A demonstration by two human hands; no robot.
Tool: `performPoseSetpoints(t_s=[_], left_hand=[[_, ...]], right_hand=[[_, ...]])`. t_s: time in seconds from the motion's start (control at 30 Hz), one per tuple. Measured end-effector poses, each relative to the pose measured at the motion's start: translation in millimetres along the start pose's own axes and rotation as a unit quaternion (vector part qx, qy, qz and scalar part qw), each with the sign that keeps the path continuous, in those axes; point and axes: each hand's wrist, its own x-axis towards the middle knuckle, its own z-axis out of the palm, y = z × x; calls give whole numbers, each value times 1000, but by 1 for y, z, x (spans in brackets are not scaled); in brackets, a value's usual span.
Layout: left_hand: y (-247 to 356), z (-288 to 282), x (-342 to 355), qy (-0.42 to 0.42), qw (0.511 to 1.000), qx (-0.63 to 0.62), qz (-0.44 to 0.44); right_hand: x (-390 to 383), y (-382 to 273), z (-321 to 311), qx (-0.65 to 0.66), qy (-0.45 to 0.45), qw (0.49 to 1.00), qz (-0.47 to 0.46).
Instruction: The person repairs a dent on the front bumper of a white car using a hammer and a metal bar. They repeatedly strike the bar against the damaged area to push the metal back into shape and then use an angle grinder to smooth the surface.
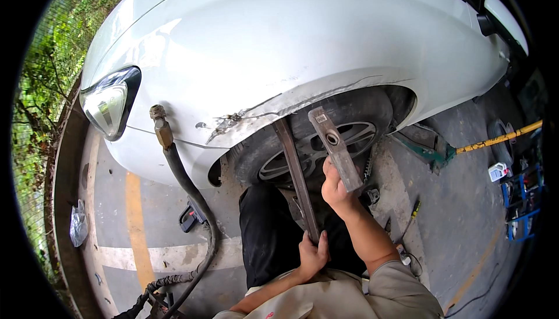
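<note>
Left hand (313, 254): low in view, just above the person's chest; forearm comes in from the lower edge, bent sharply, wrist turned so the thumb points up. Fingers closed round the lower end of the bar (297, 176).
Bar: long, flat, rusty; runs up and slightly left from the left hand to the wheel-arch lip, its top end touching the dented, scraped fender (250, 115) edge, in front of the tyre.
Right hand (336, 186): raised higher, arm stretched forward and up from the sleeve at the lower right, elbow partly bent. Fist clenched on the hammer (335, 147) handle.
Hammer: held tilted, its grey head up near the arch lip, just right of the bar's top; the handle slants down-right into the fist.
Wheel (326, 141): behind both tools, spokes visible, under the white car's arch.
Knee: dark trouser leg (268, 231) between the arms, close to the tyre.
Hose (186, 185): black, with a brass fitting, curving up on the left, well apart from both hands.
Jack (428, 144): green, on the ground right of the wheel.
</note>
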Motion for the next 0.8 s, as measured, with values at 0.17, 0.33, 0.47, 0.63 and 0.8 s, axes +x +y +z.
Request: performPoseSetpoints(t_s=[0.17,0.33,0.47,0.63,0.8], left_hand=[[0,-2,2,8,1000,20,7],[-9,-2,2,12,999,43,18],[-12,0,5,22,998,47,37],[-7,0,2,8,999,35,10],[-7,-2,8,15,999,33,24]], right_hand=[[6,-8,2,-38,21,998,-54],[6,1,16,-130,-2,990,45],[-6,3,1,-130,-42,989,-59],[-5,11,5,-147,-92,981,82],[-5,-2,5,-133,42,990,-29]])
